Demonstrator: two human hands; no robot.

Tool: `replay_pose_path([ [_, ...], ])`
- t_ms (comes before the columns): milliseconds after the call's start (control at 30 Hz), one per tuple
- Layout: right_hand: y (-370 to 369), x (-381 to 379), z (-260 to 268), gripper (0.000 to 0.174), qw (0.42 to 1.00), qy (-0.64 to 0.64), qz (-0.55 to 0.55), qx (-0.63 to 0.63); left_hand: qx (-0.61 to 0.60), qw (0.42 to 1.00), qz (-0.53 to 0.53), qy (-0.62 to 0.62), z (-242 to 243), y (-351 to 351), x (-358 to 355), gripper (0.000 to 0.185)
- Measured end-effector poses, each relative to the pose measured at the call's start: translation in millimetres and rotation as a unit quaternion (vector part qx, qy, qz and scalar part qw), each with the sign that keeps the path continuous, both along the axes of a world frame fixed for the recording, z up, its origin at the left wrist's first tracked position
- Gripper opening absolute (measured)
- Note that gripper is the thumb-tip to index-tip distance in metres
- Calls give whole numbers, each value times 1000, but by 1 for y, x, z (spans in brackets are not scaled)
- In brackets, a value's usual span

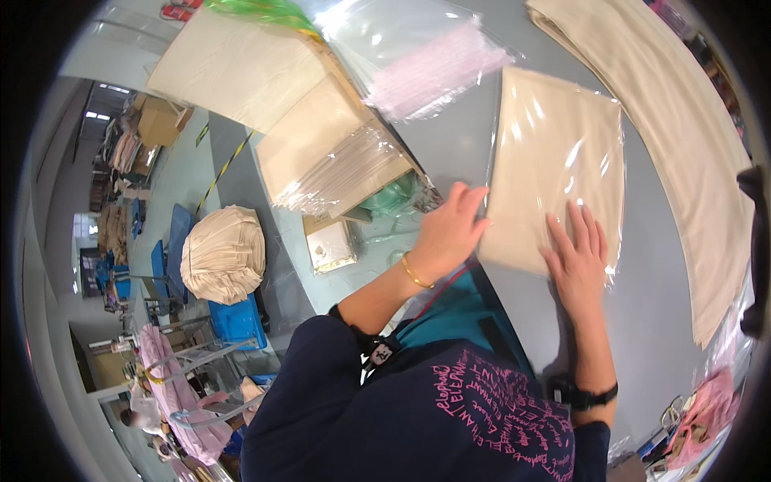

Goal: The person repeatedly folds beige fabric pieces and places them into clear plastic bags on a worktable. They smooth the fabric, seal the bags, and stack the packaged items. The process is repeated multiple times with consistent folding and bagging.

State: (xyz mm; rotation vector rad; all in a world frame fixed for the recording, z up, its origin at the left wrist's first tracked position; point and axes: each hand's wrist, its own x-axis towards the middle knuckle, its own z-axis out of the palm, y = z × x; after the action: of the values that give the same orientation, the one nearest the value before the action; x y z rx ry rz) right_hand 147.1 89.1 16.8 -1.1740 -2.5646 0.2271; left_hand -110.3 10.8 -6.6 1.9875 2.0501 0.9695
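Folded beige fabric in a clear plastic bag point(551, 156) lies flat on the grey table point(458, 150). My right hand point(575, 247) rests on the bag's near part, its fingers spread. At the bag's left edge is my left hand point(452, 223), its thumb and fingertips touching or very near the plastic; whether they pinch it cannot be told. A long strip of beige fabric point(668, 132) lies along the table's right side. Beyond my left hand, a stack of clear plastic bags with pink contents point(433, 66) lies on the table.
Left of the table, bagged beige fabric packs point(343, 162) are piled beside the table edge. A beige fabric bundle point(223, 256) sits on a blue stool. Scissors point(673, 411) and pink cloth point(705, 422) lie at the near right. A person point(144, 410) is in the background, lower left.
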Motion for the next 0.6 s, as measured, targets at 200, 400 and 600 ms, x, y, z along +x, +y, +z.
replay_pose_path([
  [200,-22,145,-6,87,986,-6,-150,-77,-170,873,89,-449,-18,-53,-69,30],
  [400,-43,139,-4,61,901,-24,-405,-154,-268,759,-58,-590,-44,-53,-32,34],
  [600,-6,-1,12,49,884,322,-187,-283,-100,763,61,-636,-30,-84,-97,33],
])
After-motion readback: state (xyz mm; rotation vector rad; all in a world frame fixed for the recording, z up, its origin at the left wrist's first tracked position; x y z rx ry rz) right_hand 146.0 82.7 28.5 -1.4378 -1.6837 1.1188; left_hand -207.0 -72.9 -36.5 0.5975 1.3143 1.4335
